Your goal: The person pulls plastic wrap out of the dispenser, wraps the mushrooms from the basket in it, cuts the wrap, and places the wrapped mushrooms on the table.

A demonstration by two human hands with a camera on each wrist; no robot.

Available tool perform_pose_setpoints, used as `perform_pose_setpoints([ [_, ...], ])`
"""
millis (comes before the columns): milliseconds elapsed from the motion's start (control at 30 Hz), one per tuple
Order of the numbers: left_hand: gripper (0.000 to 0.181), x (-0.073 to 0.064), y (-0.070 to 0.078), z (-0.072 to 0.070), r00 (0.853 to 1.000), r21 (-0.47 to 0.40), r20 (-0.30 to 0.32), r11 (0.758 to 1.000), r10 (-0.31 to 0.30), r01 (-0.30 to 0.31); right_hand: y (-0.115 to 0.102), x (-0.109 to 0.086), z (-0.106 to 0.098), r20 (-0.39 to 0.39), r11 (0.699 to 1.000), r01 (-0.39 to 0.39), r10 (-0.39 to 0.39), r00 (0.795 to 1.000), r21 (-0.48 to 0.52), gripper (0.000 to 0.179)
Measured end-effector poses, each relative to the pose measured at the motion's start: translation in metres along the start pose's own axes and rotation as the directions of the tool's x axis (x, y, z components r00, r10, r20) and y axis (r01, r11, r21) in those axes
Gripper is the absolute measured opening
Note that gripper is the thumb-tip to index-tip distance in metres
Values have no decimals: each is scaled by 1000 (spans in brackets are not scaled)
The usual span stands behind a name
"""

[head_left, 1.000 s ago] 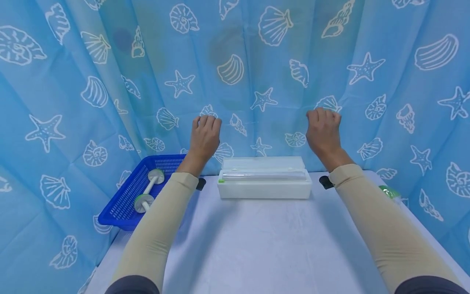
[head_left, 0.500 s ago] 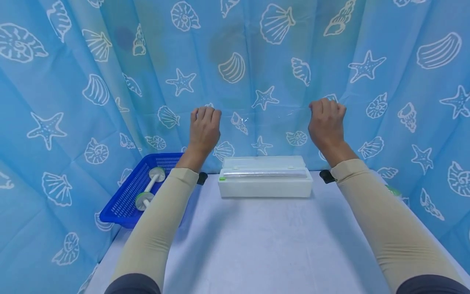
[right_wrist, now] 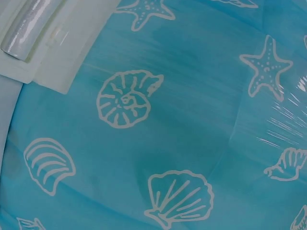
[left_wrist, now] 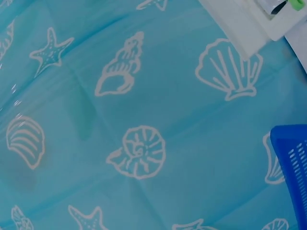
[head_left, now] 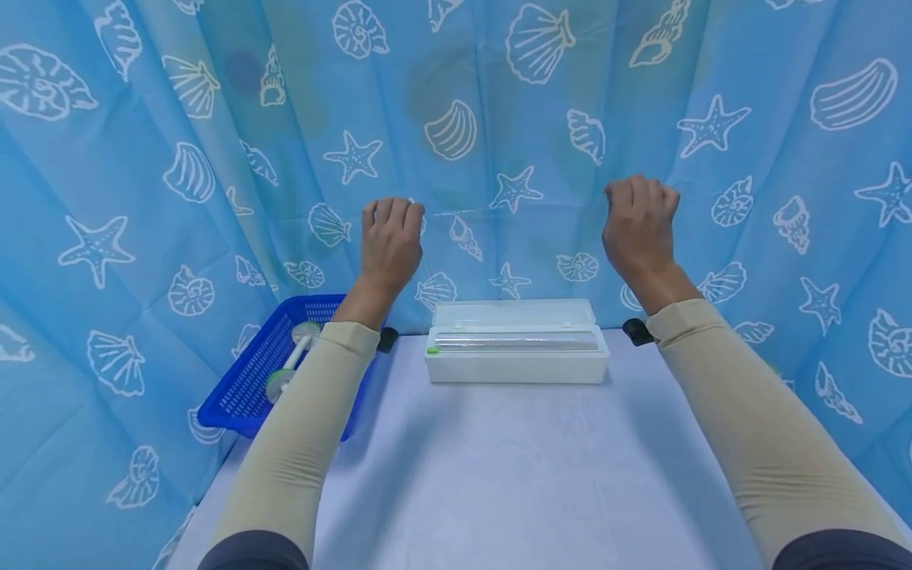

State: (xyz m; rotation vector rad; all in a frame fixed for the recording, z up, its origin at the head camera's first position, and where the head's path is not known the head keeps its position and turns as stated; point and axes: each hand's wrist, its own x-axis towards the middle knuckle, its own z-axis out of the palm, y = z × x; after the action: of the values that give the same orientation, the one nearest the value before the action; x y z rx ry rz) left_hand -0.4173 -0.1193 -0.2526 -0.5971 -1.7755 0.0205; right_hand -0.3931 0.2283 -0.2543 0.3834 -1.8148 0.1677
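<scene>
Both hands are raised above the table with fingers curled, pinching the edge of a sheet of clear plastic wrap. The left hand is up beyond the blue basket; the right hand is level with it or slightly higher, to the right. Between them the film shows only as faint glints, in both wrist views too. Below stands a white wrap dispenser box, its translucent lid tipped back. Inside it lies a shiny roll of wrap, with a green slider at the left end. My fingertips are hidden behind the hands.
A blue plastic basket sits at the left, holding white rods with round grey-and-green ends, partly covered by the left forearm. A white cloth covers the table. Close behind hangs a blue shell-print curtain.
Both hands have risen and moved a little farther from each other, the right one more so. The plastic wrap stays held between them; the box has not moved.
</scene>
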Motion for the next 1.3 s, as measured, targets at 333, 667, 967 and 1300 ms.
perform_pose_setpoints([
  [333, 11, 5, -3, -9, 1000, -7, -26, 1000, -2, 2, -4, 9, -8, -2, 1000, 4, -4, 1000, 3, 28],
  [667, 13, 4, -3, -20, 1000, -4, -14, 1000, 18, -19, -8, 10, -17, -7, 1000, -12, 12, 1000, 19, 24],
  [967, 13, -22, 7, -34, 997, -37, -5, 996, 78, -78, -5, -13, -29, 108, 1000, 26, -25, 994, -8, 19],
  [1300, 12, -39, 20, -70, 987, -96, -71, 984, 143, -149, -14, -34, -80, 75, 985, 163, -167, 983, 48, 7],
])
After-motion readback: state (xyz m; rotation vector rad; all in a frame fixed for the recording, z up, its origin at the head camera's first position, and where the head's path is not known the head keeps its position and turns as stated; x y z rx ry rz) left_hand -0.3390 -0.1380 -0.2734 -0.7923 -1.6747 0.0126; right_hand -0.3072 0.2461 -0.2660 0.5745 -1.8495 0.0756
